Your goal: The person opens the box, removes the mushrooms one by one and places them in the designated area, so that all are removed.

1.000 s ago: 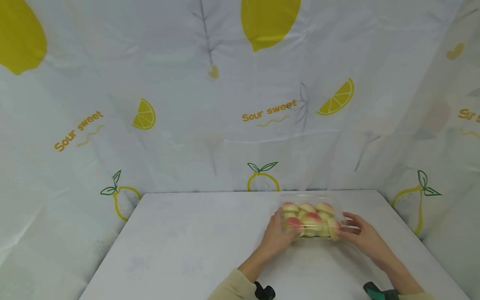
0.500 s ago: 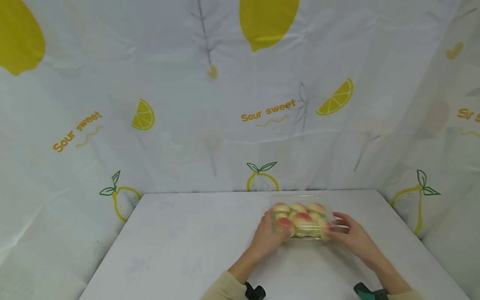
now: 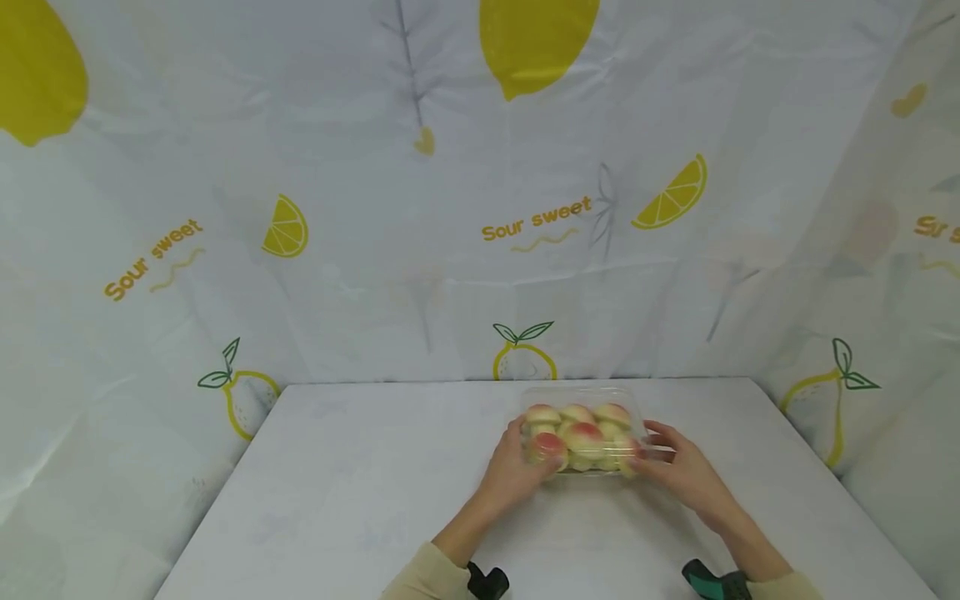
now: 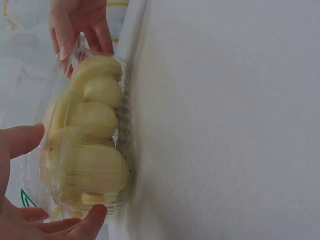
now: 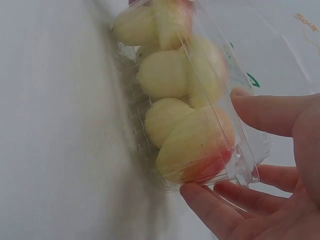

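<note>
A clear plastic box (image 3: 581,472) stands near the far edge of the table, packed with several yellow-green peaches (image 4: 95,167) that have red blushes. My left hand (image 3: 513,471) grips its left end, the thumb on the near side. On the opposite end, my right hand (image 3: 678,467) holds the box with thumb and fingers spread around the corner, as the right wrist view also shows. Whether the box's gridded base touches the tabletop or hangs just over it, I cannot tell. Some fingertips are hidden behind the box.
The white table (image 3: 337,500) reaches back to a pale curtain (image 3: 360,292) printed with lemons and orange lettering. The same cloth hangs along both sides. A dark strap device (image 3: 487,581) sits at the left wrist, and a green and black one (image 3: 712,581) at the right.
Both hands have shifted the box of peaches steadily to the left along the far part of the table. Their hold on its two ends looks the same.
</note>
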